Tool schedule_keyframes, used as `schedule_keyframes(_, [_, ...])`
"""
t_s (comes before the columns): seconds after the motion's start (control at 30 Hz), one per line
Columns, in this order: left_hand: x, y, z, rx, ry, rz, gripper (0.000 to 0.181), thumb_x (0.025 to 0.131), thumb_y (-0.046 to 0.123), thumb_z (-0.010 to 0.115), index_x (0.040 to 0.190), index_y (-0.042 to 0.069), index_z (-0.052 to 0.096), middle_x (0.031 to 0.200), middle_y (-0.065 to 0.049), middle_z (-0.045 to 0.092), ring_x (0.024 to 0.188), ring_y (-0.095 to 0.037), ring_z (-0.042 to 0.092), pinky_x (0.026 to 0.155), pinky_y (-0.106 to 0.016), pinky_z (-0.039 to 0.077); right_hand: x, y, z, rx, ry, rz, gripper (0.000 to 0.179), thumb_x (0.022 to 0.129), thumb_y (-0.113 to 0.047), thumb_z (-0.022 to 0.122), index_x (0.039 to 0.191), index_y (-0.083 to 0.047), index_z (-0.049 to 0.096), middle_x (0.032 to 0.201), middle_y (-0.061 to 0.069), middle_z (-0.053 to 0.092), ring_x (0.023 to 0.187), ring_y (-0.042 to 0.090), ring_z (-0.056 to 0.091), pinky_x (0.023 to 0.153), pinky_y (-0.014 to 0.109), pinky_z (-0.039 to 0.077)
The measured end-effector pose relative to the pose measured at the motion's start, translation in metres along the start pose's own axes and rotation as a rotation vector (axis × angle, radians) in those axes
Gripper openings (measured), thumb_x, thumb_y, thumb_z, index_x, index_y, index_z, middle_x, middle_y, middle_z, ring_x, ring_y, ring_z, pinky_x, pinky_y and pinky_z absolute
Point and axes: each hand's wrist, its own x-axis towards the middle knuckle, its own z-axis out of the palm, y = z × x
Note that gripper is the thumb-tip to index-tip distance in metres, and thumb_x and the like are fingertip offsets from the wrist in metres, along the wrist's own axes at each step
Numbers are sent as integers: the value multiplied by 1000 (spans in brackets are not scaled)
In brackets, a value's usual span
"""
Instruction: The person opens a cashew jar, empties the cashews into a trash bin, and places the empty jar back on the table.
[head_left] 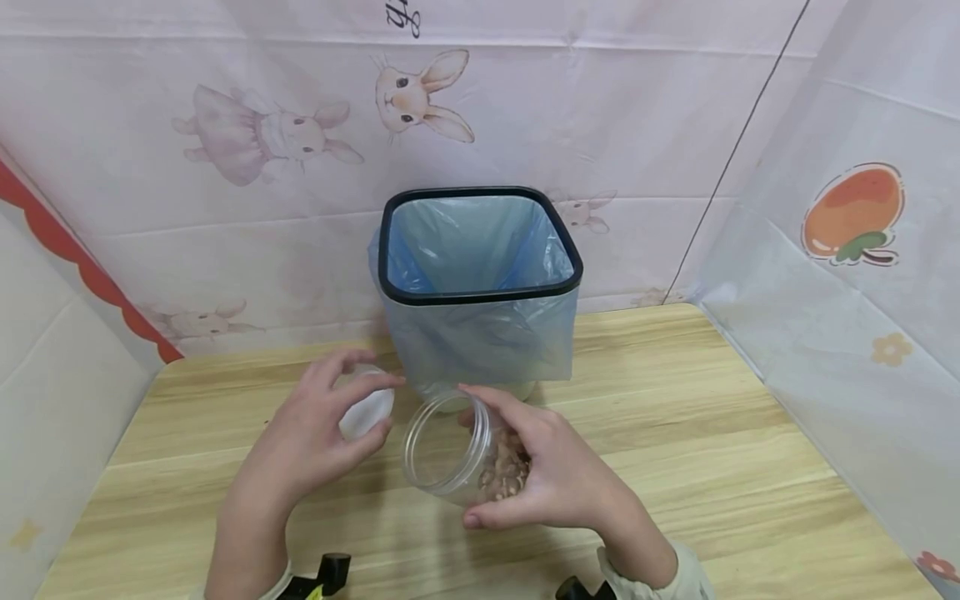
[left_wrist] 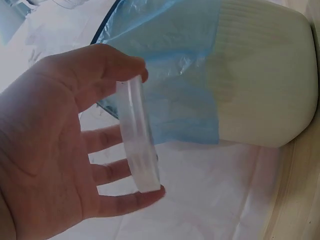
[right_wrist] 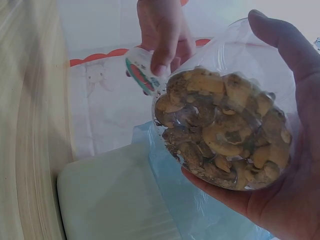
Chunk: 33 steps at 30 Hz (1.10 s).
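A clear plastic jar [head_left: 476, 454] is tilted in my right hand [head_left: 566, 467], its open mouth facing left in the head view. Brown lumpy pieces [right_wrist: 220, 130] lie in its bottom, with thumb and fingers curled round the jar wall. My left hand [head_left: 311, 421] pinches a round translucent white lid [left_wrist: 137, 137] by its edge, thumb on one side and fingertips on the other. The lid is apart from the jar, just left of its mouth. A red and green label [right_wrist: 140, 75] shows on the lid's outer face in the right wrist view.
Behind the hands stands a pale bin [left_wrist: 265, 75] with a black rim [head_left: 480, 297], lined with a blue plastic bag [head_left: 495, 342]. It stands on a wood-grain table [head_left: 675, 417]. Printed sheets with rabbits [head_left: 408, 96] form the back and sides.
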Motion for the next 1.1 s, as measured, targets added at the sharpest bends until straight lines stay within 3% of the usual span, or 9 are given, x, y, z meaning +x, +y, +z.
schedule_keyframes(0.3, [-2,-5,4,-12,-129,-72,42,82,25,79,122,35,68,136,-5,53,123,-35,50,90,-57,48,0,1,-1,3,2,-2,106,63,-47,93,151,-23,39,119,-15,66,107,7,66,91,29,55])
schedule_keyframes(0.7, [-2,-16,15,-4,-196,-74,38,79,24,81,115,29,69,129,-6,56,116,-35,53,93,-54,47,1,3,-4,-8,-1,8,106,64,-49,92,151,-24,39,121,-15,66,108,5,65,91,29,55])
schedule_keyframes(0.87, [-2,-20,20,2,-246,-102,36,80,24,81,114,30,70,127,-5,57,113,-33,54,88,-50,49,0,2,-5,-15,3,18,106,63,-49,92,151,-28,37,120,-14,66,108,5,64,91,30,55])
schedule_keyframes(1.1, [-2,-22,22,-22,-299,-158,36,79,22,81,113,31,70,128,-7,58,111,-34,54,77,-43,50,-1,1,-7,-28,10,25,105,64,-50,91,151,-24,39,121,-14,65,109,5,64,92,31,54])
